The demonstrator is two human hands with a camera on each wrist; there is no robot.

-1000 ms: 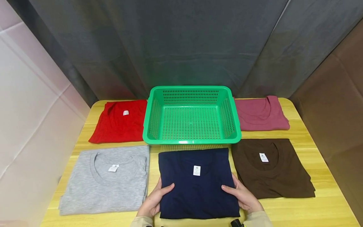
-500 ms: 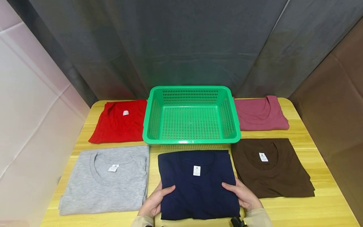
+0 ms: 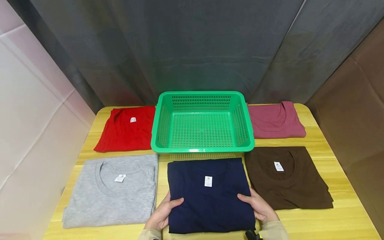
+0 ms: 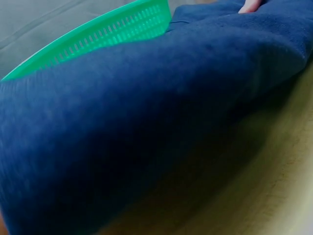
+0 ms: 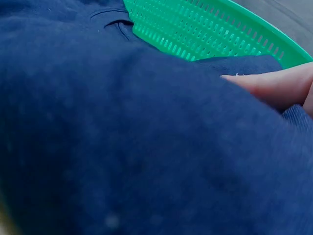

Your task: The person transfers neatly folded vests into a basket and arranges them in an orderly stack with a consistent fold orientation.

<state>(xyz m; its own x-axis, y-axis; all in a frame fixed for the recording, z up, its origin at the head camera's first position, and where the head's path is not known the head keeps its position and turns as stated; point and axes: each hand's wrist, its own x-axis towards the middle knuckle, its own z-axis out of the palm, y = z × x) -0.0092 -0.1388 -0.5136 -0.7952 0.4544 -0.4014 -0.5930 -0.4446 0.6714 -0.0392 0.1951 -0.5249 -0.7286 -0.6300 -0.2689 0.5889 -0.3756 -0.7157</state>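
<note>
A folded navy T-shirt with a white neck label lies in front of the basket at the table's near side. My left hand grips its left edge, thumb on top and the other fingers at the side or beneath. On the opposite edge my right hand holds the shirt the same way. Navy cloth fills much of the left wrist view, with a gap over the table below it. In the right wrist view my thumb presses on the fabric. The fingers under the shirt are hidden.
A green plastic basket stands behind the navy shirt. Folded shirts lie around it: red and grey on the left, pink and brown on the right. A dark curtain hangs behind the wooden table.
Both hands keep their grip on the navy shirt. Its near edge has shifted slightly toward me, and the right hand has moved slightly to the right. The basket and other shirts stay put.
</note>
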